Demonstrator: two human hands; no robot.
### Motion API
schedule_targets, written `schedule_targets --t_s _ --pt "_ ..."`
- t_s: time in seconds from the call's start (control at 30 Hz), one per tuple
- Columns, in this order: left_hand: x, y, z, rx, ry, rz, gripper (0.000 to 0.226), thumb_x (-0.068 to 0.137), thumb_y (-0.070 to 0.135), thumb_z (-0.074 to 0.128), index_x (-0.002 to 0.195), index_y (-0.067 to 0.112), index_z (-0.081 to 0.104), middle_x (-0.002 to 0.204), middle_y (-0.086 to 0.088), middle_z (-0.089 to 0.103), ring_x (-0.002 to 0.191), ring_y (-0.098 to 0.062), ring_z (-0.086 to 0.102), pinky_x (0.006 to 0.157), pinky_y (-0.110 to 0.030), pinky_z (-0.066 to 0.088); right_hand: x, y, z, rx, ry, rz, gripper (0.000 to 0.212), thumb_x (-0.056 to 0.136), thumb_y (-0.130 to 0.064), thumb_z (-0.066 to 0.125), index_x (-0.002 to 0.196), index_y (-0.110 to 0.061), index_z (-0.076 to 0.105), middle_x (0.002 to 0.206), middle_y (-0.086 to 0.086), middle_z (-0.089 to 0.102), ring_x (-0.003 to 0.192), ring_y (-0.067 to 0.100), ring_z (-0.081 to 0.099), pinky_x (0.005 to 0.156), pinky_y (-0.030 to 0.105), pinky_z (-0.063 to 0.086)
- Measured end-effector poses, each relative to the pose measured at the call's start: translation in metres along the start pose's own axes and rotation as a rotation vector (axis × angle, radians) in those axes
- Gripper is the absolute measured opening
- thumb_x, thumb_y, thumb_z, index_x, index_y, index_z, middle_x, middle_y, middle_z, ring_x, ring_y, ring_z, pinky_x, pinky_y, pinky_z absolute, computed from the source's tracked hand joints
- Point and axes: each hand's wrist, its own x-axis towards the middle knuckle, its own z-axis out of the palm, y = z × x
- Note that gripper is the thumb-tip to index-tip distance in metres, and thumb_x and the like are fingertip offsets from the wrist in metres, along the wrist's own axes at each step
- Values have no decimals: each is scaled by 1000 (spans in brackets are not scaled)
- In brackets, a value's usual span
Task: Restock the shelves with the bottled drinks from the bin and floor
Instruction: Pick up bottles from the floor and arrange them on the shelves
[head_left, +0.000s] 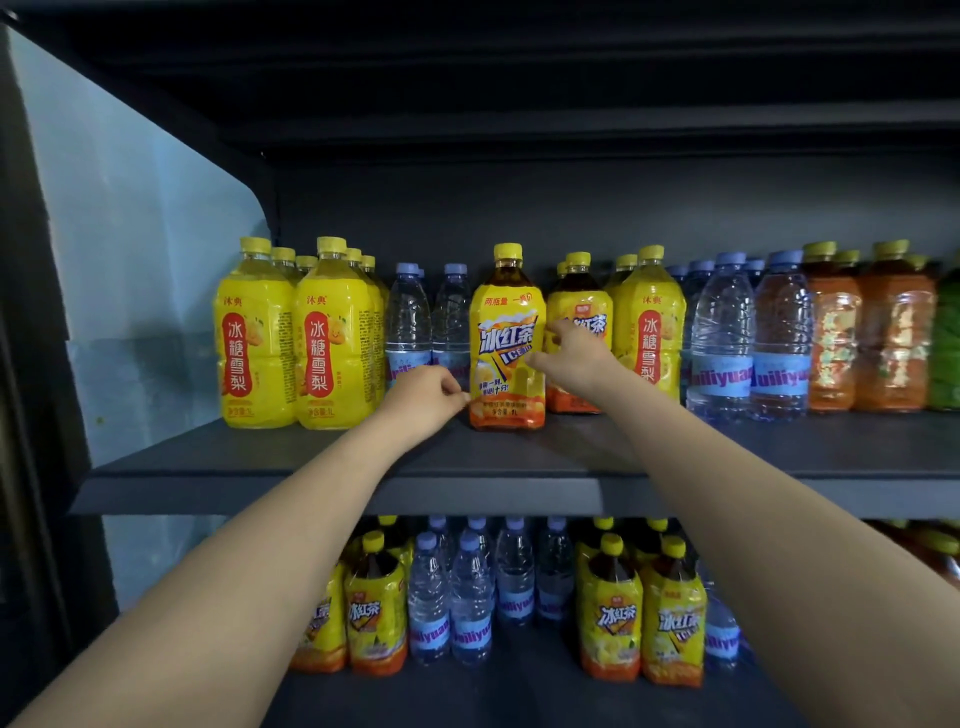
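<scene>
Head view, iced tea bottle (506, 338) upright on shelf (260, 457), left hand (423, 397) fingers curled, pinching its lower left edge, right hand (574, 361) fingers clasping its right side

Dark grey metal shelf unit (208, 493), matte grey back panel (571, 208), pale blue wall (130, 234) at left, black upright post (31, 364) far left, dim light, deep shadow overhead.
</scene>
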Motion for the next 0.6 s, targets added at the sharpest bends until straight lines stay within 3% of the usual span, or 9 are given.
schedule_targets --t_s 0.1,0.37,0.6 --pt "-13 0 -10 142 -47 43 30 89 26 60 113 7 62 117 -8 63 108 -23 57 91 -32 46 -13 6 -6 -52 -62 -2 59 92 -24 57 142 -4 34 142 14 45 126 28 46 96 33 41" --pt "-54 22 -33 387 -118 40 34 92 32 55 115 8 59 117 -9 62 106 -24 56 90 -34 47 -49 21 -24 -181 -294 -57 46 92 -31 58 129 -6 47 132 13 52 119 27 50 94 33 39" --pt "-113 53 -43 667 -136 -73 39 94 37 48 122 10 53 118 -10 56 107 -26 53 86 -35 47 -81 40 -49 -256 -396 -191 57 92 -34 56 139 -8 36 142 13 44 126 29 45 100 34 38"
